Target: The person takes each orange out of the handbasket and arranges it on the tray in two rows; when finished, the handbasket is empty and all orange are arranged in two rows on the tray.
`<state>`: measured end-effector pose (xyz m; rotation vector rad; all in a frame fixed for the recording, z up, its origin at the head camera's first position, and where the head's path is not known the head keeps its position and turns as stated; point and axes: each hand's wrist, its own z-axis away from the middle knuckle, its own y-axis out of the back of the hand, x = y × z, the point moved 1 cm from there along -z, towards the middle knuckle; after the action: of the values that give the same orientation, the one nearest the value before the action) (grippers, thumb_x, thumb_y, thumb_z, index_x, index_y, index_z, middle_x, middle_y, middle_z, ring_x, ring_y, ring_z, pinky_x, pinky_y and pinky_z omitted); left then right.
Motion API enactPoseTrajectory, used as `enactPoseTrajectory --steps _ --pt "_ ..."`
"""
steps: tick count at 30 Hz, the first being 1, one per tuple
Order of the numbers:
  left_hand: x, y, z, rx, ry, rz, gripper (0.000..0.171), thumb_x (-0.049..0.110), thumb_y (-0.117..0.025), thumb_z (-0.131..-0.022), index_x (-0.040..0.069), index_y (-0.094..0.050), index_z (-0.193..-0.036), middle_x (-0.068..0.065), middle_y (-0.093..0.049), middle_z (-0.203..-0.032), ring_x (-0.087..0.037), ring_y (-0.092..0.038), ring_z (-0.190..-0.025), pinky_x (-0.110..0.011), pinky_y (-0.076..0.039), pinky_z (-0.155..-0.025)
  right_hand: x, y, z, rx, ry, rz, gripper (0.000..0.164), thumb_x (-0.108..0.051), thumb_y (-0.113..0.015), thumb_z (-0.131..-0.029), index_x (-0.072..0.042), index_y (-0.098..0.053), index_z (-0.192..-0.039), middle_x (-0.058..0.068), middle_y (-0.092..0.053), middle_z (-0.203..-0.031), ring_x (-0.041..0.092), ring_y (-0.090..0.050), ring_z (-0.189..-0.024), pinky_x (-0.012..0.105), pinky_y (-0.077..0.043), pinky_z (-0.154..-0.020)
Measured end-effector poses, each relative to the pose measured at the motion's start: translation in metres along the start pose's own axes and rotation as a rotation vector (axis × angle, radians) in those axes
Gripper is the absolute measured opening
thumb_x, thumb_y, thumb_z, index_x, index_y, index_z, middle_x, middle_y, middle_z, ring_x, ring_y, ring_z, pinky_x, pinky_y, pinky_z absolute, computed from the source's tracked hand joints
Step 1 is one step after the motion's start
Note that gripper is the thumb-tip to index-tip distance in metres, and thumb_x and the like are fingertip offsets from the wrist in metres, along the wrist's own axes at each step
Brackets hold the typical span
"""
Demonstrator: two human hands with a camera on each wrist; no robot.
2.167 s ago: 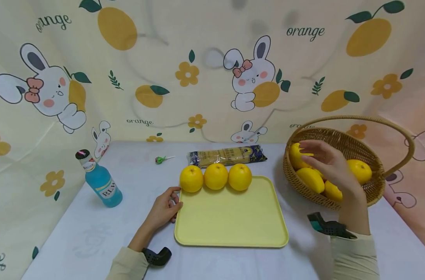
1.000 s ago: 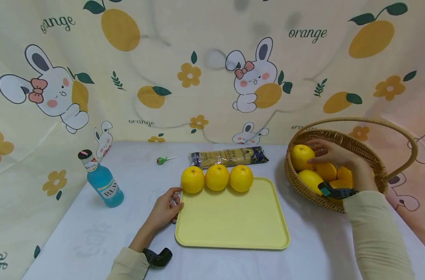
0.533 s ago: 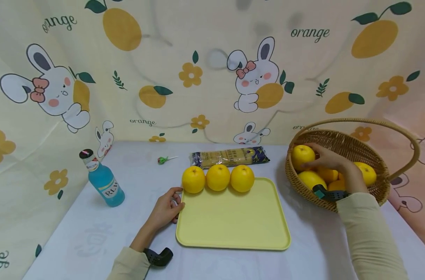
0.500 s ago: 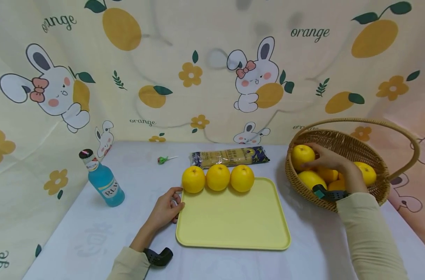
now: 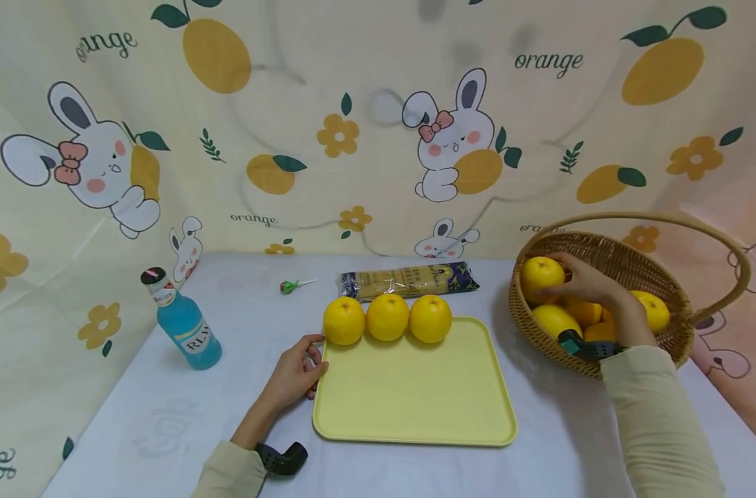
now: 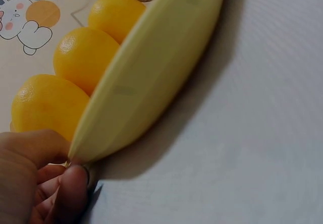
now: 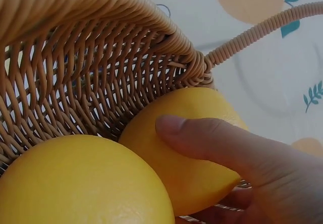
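In the head view my left hand (image 5: 293, 370) pinches the left edge of a pale yellow tray (image 5: 411, 387) between thumb and fingers. The left wrist view shows the thumb and fingers at the tray's rim (image 6: 146, 77), seen edge-on. Three round yellow oranges (image 5: 386, 317) sit in a row along the tray's back edge. My right hand (image 5: 592, 287) reaches into a wicker basket (image 5: 539, 353) and grips a yellow orange (image 5: 537, 278) at its left side. From the right wrist, the thumb (image 7: 202, 135) lies across that orange, its other fingers partly hidden behind.
More yellow fruit (image 5: 557, 319) lies in the basket, under and beside the right hand. The basket's handle (image 5: 651, 218) arches over it. Behind the tray lie a long printed packet (image 5: 409, 279) and a small lollipop (image 5: 295, 285). A blue bottle (image 5: 187, 328) stands at left.
My right hand has come down from above the basket, gone in among the fruit and taken hold of the orange at the left. The left hand stays at the tray's edge.
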<state>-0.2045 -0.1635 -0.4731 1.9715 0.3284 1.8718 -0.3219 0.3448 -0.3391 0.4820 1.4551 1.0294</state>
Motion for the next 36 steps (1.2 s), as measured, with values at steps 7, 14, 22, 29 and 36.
enactPoseTrajectory --steps 7,14,22,29,36 --pt "0.0 0.0 0.001 0.002 0.017 0.004 0.046 0.006 -0.065 -0.084 0.006 -0.048 -0.127 -0.004 -0.051 -0.085 -0.016 -0.049 -0.045 -0.027 -0.048 -0.038 0.0 0.004 0.011 0.039 -0.056 -0.068 0.08 -0.038 -0.067 -0.084 -0.001 -0.022 -0.139 0.024 -0.036 -0.13 0.036 -0.042 -0.11 0.043 -0.04 -0.087" --pt "0.0 -0.001 0.0 -0.001 0.012 0.01 0.046 0.006 -0.065 -0.084 0.006 -0.048 -0.127 -0.004 -0.051 -0.084 -0.016 -0.049 -0.044 -0.028 -0.048 -0.037 -0.014 0.011 0.026 0.061 -0.063 -0.066 0.079 -0.04 -0.064 -0.085 0.001 -0.021 -0.137 0.025 -0.039 -0.127 0.036 -0.043 -0.11 0.046 -0.04 -0.087" --pt "-0.001 0.0 0.0 0.001 0.011 0.008 0.046 0.006 -0.065 -0.084 0.005 -0.048 -0.127 -0.004 -0.051 -0.085 -0.016 -0.05 -0.045 -0.028 -0.048 -0.038 -0.029 0.01 0.043 0.13 0.015 -0.011 0.072 -0.036 -0.063 -0.087 -0.002 -0.023 -0.136 0.021 -0.042 -0.122 0.03 -0.047 -0.101 0.037 -0.043 -0.08" --pt "0.0 0.001 0.0 0.003 0.012 0.009 0.046 0.006 -0.065 -0.084 0.005 -0.048 -0.127 -0.005 -0.051 -0.085 -0.017 -0.05 -0.045 -0.028 -0.048 -0.038 -0.056 -0.007 0.053 0.214 0.122 -0.048 0.072 -0.027 -0.069 -0.083 -0.006 -0.023 -0.135 0.021 -0.046 -0.118 0.025 -0.051 -0.091 0.029 -0.047 -0.072" --pt "0.0 0.0 0.001 -0.004 0.02 0.016 0.046 0.007 -0.065 -0.084 0.006 -0.048 -0.127 -0.004 -0.051 -0.085 -0.017 -0.05 -0.045 -0.028 -0.048 -0.038 -0.083 -0.03 0.06 0.276 0.175 -0.082 0.073 -0.022 -0.073 -0.079 -0.009 -0.027 -0.134 0.016 -0.046 -0.121 0.026 -0.049 -0.094 0.035 -0.046 -0.075"
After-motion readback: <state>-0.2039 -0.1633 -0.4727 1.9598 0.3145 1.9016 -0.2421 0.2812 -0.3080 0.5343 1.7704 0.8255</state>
